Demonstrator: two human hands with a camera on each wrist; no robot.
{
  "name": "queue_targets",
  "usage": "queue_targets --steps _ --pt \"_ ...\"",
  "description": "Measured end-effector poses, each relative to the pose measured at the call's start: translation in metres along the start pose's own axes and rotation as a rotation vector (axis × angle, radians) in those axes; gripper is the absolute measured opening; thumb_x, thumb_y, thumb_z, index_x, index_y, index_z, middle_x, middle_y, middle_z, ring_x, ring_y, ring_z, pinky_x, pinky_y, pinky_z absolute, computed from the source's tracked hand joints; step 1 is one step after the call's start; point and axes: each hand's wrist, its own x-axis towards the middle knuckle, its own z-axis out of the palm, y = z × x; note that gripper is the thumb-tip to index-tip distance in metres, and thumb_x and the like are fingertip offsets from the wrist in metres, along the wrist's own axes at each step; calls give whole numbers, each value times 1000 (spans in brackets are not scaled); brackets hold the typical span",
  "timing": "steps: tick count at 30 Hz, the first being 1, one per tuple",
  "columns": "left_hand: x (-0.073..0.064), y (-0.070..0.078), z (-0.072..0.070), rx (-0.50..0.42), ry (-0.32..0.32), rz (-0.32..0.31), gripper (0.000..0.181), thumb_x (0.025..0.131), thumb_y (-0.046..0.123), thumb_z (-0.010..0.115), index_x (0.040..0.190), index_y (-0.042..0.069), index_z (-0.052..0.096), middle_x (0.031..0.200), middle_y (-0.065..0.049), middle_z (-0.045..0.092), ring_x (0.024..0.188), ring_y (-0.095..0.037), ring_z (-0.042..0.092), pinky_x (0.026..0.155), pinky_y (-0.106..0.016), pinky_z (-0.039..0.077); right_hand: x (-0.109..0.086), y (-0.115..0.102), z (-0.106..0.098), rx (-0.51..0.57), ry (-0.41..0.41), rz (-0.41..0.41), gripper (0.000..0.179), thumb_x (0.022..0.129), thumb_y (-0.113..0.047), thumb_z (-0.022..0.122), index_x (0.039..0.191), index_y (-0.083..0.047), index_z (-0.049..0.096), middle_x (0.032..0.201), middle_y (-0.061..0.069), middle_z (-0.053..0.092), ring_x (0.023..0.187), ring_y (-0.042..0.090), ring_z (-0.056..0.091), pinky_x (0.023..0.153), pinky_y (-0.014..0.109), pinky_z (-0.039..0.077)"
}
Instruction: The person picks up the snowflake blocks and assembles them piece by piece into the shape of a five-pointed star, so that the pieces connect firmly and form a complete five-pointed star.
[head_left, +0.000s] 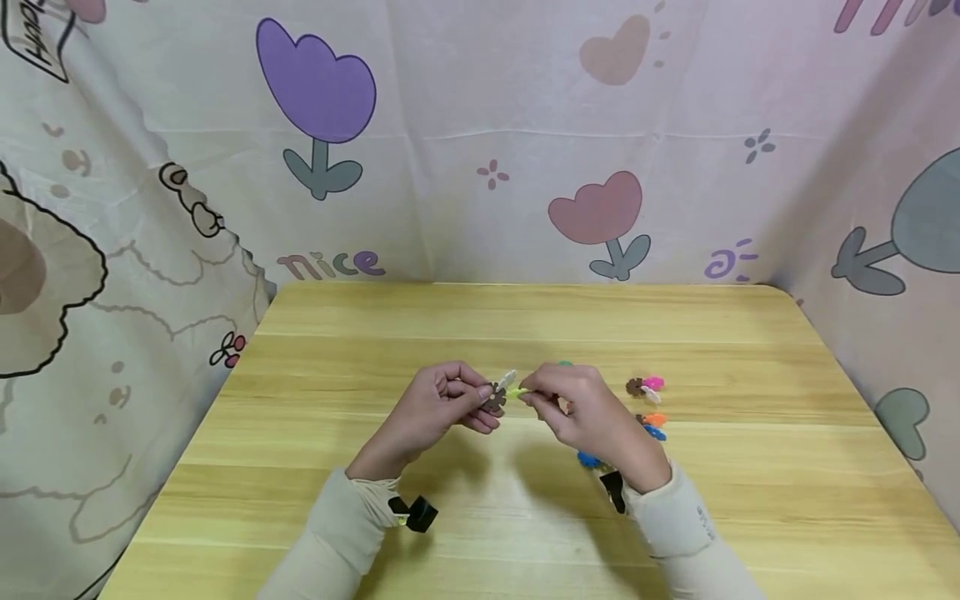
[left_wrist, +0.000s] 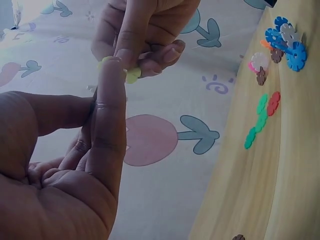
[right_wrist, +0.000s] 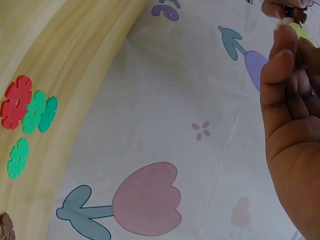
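Above the middle of the table, my left hand (head_left: 438, 404) pinches a brown snowflake-shaped plastic disc (head_left: 495, 399) between thumb and fingers. A white disc (head_left: 507, 379) stands out from the brown one's upper edge. My right hand (head_left: 585, 408) pinches a yellow snowflake disc (head_left: 515, 392) at the brown disc's right side, edge toward the head camera. In the left wrist view, fingers cover most of the yellow disc (left_wrist: 132, 76). The right wrist view shows the yellow disc (right_wrist: 301, 31) close against the brown one; whether their slots are engaged I cannot tell.
On the wooden table (head_left: 300, 342), right of the hands, lie joined brown, pink (head_left: 655, 382) and white discs, plus an orange (head_left: 655, 420) and blue group. Green (left_wrist: 261, 121) and red (left_wrist: 273, 103) discs lie flat. A printed cloth (head_left: 465, 100) hangs behind.
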Motion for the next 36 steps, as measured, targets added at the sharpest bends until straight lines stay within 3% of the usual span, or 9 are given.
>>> queue_targets --steps 5,12,17,21,24,28,32,36 --pt "1 -1 4 -11 10 -3 12 104 -2 58 108 -13 57 96 -28 73 77 -22 76 74 -40 64 0 -5 3 -35 7 -14 21 88 10 74 93 -10 72 75 -7 61 61 1 48 50 16 45" --pt "-2 -3 15 -49 92 -14 14 102 -5 60 107 -17 55 94 -27 73 75 -21 76 73 -37 64 -1 -9 10 -115 59 -2 24 87 13 71 84 -11 67 74 -6 61 56 -1 41 49 12 39" --pt "-5 -5 19 -77 92 -4 16 103 -4 59 107 -19 54 94 -28 73 76 -21 76 74 -37 64 -2 -12 13 -145 52 16 24 87 13 71 82 -11 67 72 -6 59 56 0 41 49 13 39" --pt "-5 -3 14 -67 82 12 12 103 -5 57 106 -16 55 95 -29 73 77 -21 77 75 -37 64 1 -13 10 -103 22 42 17 90 10 73 88 -8 72 75 -5 63 57 0 47 50 13 43" --pt "-5 0 6 -25 52 18 11 103 -3 59 107 -13 57 97 -28 73 79 -22 76 76 -39 64 4 -16 -5 -41 -35 140 11 92 4 75 99 -5 76 82 -6 69 62 3 56 52 17 50" --pt "-7 5 -8 40 25 20 12 103 0 60 108 -11 58 99 -26 74 81 -24 76 77 -42 64 4 -10 -39 -49 -155 385 14 95 -3 74 109 -4 76 81 -6 68 63 8 57 56 25 54" --pt "-10 9 -19 85 41 28 14 103 2 62 110 -10 60 96 -23 74 79 -23 74 75 -40 64 3 16 -65 -176 -336 547 5 99 -2 69 103 -3 72 80 -3 65 63 11 51 59 28 50" --pt "-10 10 -21 124 58 18 17 103 5 64 113 -9 64 94 -20 73 75 -20 72 72 -37 64 -6 42 -65 -237 -551 651 5 99 -2 68 94 -5 67 77 2 60 62 12 48 59 29 46"
